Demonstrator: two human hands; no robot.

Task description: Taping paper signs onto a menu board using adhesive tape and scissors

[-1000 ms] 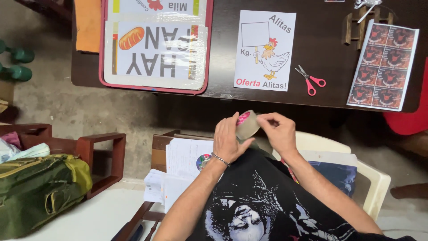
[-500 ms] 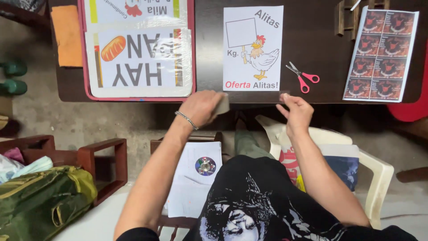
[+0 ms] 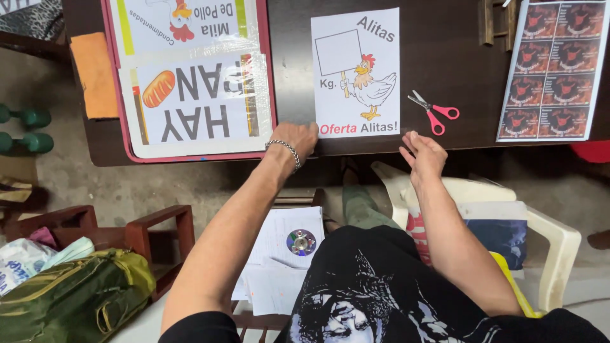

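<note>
A white poster with a chicken drawing [image 3: 356, 70] lies on the dark table [image 3: 457, 44]. My left hand [image 3: 297, 137], with a bracelet on the wrist, is closed at the poster's lower left corner. The tape roll seen in it earlier is hidden under the fingers. My right hand [image 3: 422, 154] is at the table's front edge, just past the poster's lower right corner, with its fingertips pinched together. A clear tape strip seems stretched between the two hands, but it is hard to see.
Red-handled scissors [image 3: 435, 112] lie right of the poster. A sheet of dark stickers [image 3: 551, 70] is at the far right. A red-framed board with bread and chicken signs [image 3: 190, 89] lies on the left. Below are a white plastic chair [image 3: 553, 235], a wooden stool with papers and a disc [image 3: 300, 242], and a green bag [image 3: 76, 298].
Both hands rose from in front of my chest to the table's front edge and spread apart. The left went to the poster's left corner and the right to its right corner.
</note>
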